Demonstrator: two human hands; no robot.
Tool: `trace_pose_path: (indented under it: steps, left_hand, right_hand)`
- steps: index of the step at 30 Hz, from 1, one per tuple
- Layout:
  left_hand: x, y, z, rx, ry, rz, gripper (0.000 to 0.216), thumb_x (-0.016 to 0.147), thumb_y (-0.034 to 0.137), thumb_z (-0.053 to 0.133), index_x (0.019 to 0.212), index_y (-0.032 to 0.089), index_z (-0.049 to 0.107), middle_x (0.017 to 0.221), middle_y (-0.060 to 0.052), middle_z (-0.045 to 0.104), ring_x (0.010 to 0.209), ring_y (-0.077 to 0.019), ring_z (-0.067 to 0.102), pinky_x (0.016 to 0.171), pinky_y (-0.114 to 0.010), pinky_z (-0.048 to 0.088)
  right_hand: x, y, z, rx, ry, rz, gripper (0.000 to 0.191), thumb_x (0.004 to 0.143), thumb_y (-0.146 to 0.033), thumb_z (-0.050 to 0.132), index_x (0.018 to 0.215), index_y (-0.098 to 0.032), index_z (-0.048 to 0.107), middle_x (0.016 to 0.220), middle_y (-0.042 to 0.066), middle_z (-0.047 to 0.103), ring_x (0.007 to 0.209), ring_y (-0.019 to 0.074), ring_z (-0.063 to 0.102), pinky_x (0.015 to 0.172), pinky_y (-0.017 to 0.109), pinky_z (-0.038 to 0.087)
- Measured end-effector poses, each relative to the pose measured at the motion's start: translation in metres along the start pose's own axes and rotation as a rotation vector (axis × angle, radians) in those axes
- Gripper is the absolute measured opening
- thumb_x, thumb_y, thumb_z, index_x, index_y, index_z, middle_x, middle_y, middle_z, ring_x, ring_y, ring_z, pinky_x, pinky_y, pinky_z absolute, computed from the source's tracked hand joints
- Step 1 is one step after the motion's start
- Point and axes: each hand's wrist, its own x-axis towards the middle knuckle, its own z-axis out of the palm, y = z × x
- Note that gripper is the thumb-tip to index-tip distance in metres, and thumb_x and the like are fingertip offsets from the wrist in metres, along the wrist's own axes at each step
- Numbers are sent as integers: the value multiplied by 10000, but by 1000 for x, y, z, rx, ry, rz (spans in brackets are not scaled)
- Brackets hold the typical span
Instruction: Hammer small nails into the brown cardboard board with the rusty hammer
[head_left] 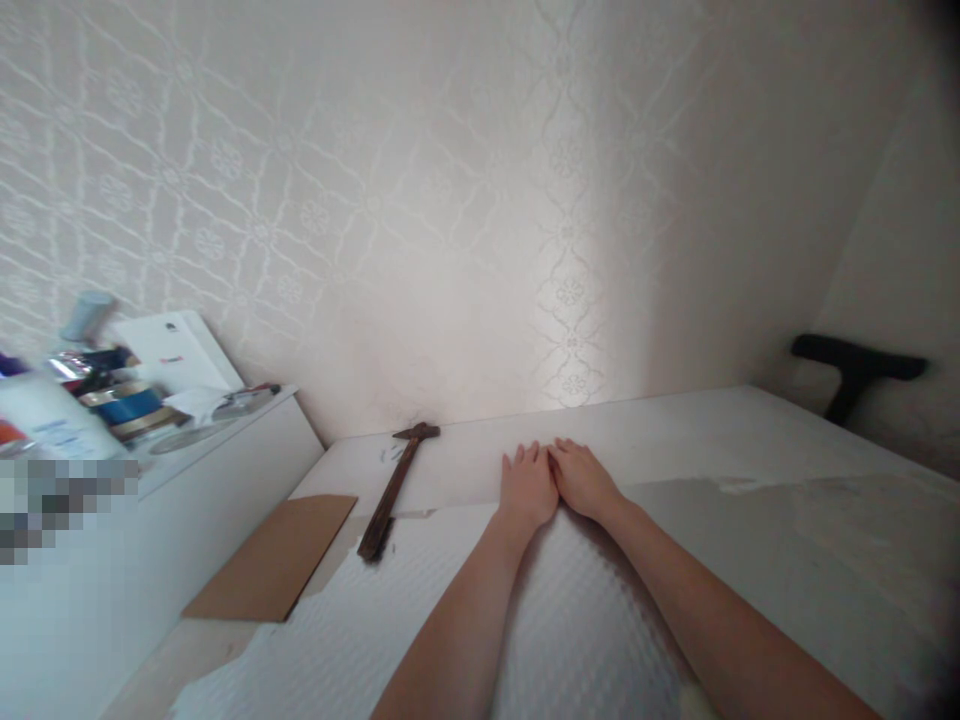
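Note:
My left hand and my right hand lie side by side, palms down, fingers stretched out and touching each other. They press on a white textured sheet spread over a white panel close to the wall. Neither hand holds anything. An old hammer with a dark wooden handle lies to the left of my left hand, its head toward the wall.
A brown cardboard piece lies at the left edge of the panel. A white cabinet on the left carries bottles, a tape roll and other clutter. A black chair armrest stands at the far right by the patterned wall.

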Motion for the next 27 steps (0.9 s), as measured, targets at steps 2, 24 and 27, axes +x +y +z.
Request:
trace_pose_path:
  steps: [2, 24, 27]
  left_hand:
    - [0, 0, 0, -1, -6, -1, 475, 904, 248, 224, 1346, 156, 371, 1438, -82, 343, 1317, -259, 300, 1077, -494, 225]
    - [0, 0, -1, -6, -8, 2, 473, 907, 250, 228, 1351, 162, 362, 1442, -81, 336, 1321, -256, 292, 1077, -486, 227]
    - [1, -1, 1, -1, 5, -1, 470, 911, 256, 219, 1351, 172, 362, 1440, -78, 342, 1319, -251, 296, 1077, -479, 228]
  right_hand:
    - [-1, 0, 0, 0, -2, 1, 415, 895, -181, 291, 1234, -100, 517, 1349, 183, 447, 1257, 252, 378, 1025, 408, 259]
    - [-1, -1, -3, -1, -9, 1, 414, 896, -180, 298, 1246, -106, 508, 1350, 176, 448, 1257, 247, 378, 1030, 398, 252]
    - [-1, -1, -3, -2, -10, 3, 416, 899, -186, 296, 1248, -103, 505, 1355, 181, 441, 1260, 251, 376, 1032, 405, 250]
